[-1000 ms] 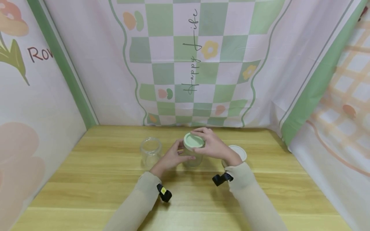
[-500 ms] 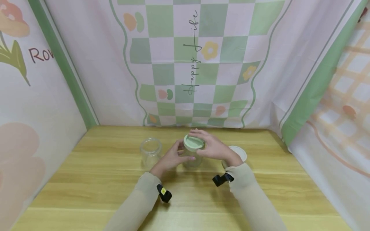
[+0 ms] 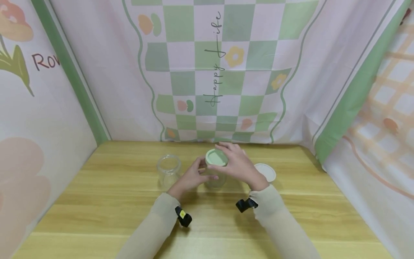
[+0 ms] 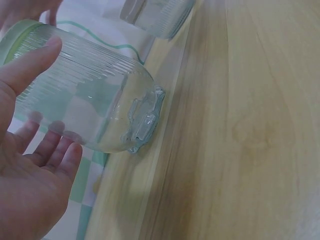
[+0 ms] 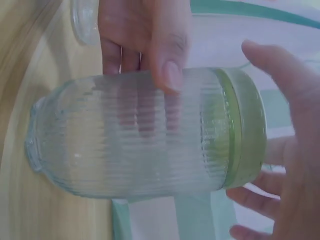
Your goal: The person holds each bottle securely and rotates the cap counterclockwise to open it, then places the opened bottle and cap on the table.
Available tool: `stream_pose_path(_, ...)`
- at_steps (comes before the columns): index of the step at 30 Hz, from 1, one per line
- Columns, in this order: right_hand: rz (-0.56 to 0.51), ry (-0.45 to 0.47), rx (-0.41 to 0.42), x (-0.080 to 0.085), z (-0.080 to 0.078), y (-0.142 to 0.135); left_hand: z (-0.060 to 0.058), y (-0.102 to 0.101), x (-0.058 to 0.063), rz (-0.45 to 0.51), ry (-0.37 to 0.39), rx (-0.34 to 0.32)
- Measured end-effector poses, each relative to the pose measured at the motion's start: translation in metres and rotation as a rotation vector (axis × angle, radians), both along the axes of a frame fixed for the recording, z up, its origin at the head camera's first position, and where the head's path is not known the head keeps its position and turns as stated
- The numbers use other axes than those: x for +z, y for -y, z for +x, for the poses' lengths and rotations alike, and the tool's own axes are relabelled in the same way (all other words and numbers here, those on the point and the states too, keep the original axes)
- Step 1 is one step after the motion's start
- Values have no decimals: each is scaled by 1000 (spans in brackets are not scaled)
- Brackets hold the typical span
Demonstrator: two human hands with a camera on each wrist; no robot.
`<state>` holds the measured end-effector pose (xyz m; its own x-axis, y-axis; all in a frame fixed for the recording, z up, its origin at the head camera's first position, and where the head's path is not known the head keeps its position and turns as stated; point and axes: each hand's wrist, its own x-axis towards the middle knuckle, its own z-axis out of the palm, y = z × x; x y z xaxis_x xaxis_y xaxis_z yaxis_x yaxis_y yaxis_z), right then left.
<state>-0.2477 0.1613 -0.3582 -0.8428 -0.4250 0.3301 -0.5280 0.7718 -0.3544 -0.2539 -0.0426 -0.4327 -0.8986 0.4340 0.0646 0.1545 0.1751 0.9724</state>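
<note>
A clear ribbed glass jar point(image 5: 90, 150) stands upright on the table with a pale green lid point(image 3: 216, 158) on its mouth. My left hand point(image 3: 191, 178) holds the jar's side, its thumb point(image 4: 37, 65) on one side and fingers on the other. Around the lid, my right hand point(image 3: 240, 163) is spread wide. In the right wrist view its thumb point(image 5: 272, 65) stands apart from the rim, while fingertips point(image 5: 250, 200) lie close against the opposite side; contact there is hard to tell.
An uncovered glass jar point(image 3: 169, 171) stands to the left. On the right, a white lid point(image 3: 266, 172) tops another jar, partly hidden by my right wrist; its glass body point(image 4: 160, 17) shows in the left wrist view. A patterned cloth point(image 3: 207, 118) hangs behind the wooden table point(image 3: 97, 201).
Half a second ago the right fingers and thumb lay farther round the lid's back and right. Now the thumb has swung to the lid's front edge. The left hand and jar stay put.
</note>
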Motion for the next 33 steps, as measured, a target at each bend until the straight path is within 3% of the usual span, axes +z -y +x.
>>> stream_pose_path(7, 70, -76, -123, 2, 8, 5, 0, 0, 0, 4, 16, 7)
stream_pose_path(13, 86, -91, -162, 4, 10, 8, 0, -1, 1, 7, 23, 8)
stream_pose_path(33, 32, -26, -97, 2, 8, 6, 1, 0, 1, 18, 20, 13)
